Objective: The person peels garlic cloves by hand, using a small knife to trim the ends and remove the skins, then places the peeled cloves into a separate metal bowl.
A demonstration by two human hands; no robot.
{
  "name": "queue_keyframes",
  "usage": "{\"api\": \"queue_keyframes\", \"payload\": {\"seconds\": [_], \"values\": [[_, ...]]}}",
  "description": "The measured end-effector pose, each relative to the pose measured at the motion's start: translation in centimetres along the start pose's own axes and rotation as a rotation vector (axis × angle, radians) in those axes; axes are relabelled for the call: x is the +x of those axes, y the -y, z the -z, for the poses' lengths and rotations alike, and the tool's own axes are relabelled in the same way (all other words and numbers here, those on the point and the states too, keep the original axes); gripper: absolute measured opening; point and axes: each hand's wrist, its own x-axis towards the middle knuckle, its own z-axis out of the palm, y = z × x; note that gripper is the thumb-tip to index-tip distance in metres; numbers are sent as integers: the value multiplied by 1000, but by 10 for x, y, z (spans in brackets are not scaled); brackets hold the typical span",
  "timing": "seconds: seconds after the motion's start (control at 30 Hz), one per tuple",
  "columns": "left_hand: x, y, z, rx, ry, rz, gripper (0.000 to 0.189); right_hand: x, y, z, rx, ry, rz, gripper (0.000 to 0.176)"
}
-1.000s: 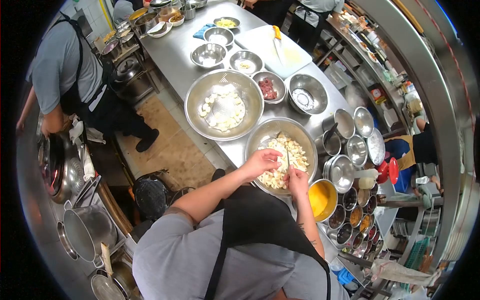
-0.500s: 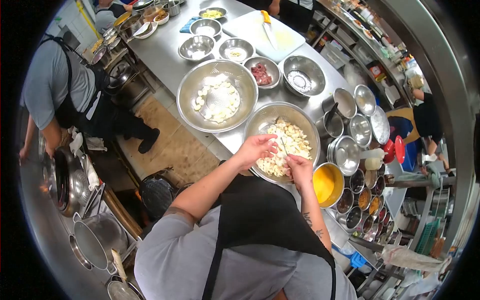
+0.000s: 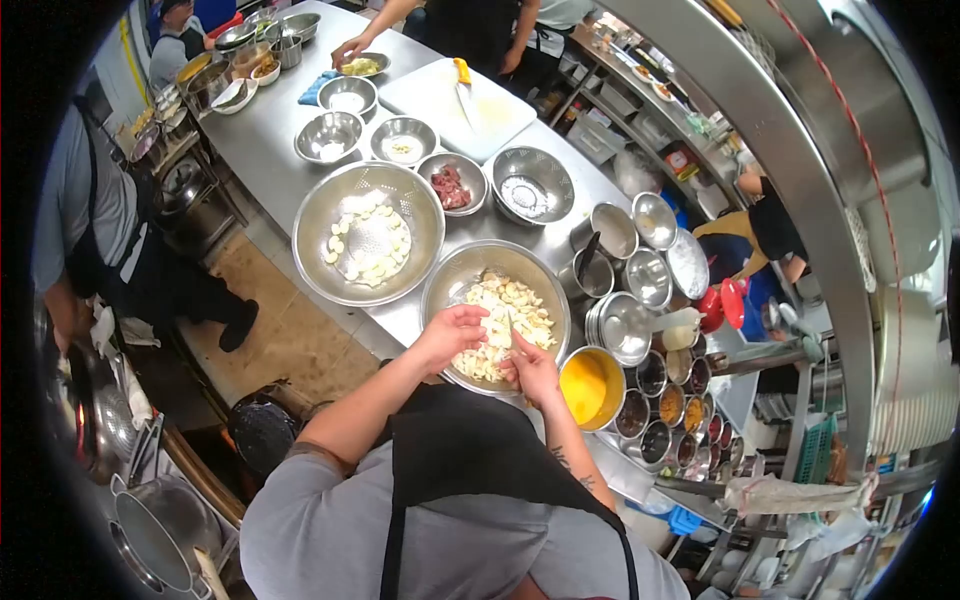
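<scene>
Both my hands are over a steel colander bowl (image 3: 560,290) heaped with pale pieces that look like garlic cloves (image 3: 518,300). My left hand (image 3: 450,335) is closed, fingertips pinched; whatever lies between them is too small to make out. In my right hand (image 3: 534,370) is a small knife (image 3: 510,326), its thin blade pointing up and away from me, mostly hidden by the fingers. Beside this bowl, to the left, a larger perforated colander (image 3: 305,250) holds fewer, whiter cloves (image 3: 375,245).
Behind stand a bowl of red meat (image 3: 452,187), several steel bowls and a white cutting board (image 3: 500,125) with a yellow-handled knife (image 3: 463,85). A pot of yellow liquid (image 3: 585,390) is close by my right forearm. A co-worker's hand (image 3: 350,48) touches a far bowl.
My view has turned, so the table contents appear further left. My hands stay over the bowl in nearly the same pose. A co-worker's hand has reached the far bowl.
</scene>
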Motion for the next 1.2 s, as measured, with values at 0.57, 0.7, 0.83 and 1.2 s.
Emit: {"api": "queue_keyframes", "payload": {"seconds": [0.57, 0.7, 0.83, 1.2], "values": [[12, 4, 13, 62, 118, 122, 26, 4, -7, -23, -227, -308, -31, 33], [13, -10, 15, -19, 180, 151, 28, 4, -19, -29, -186, -324, 143, 35], [14, -30, 14, 1, 186, 162, 28, -7, -8, -43, -47, -384, 119, 37], [23, -42, 15, -7, 247, 333, 17, -34, 9, -78, 311, -457, 352, 35]]}}
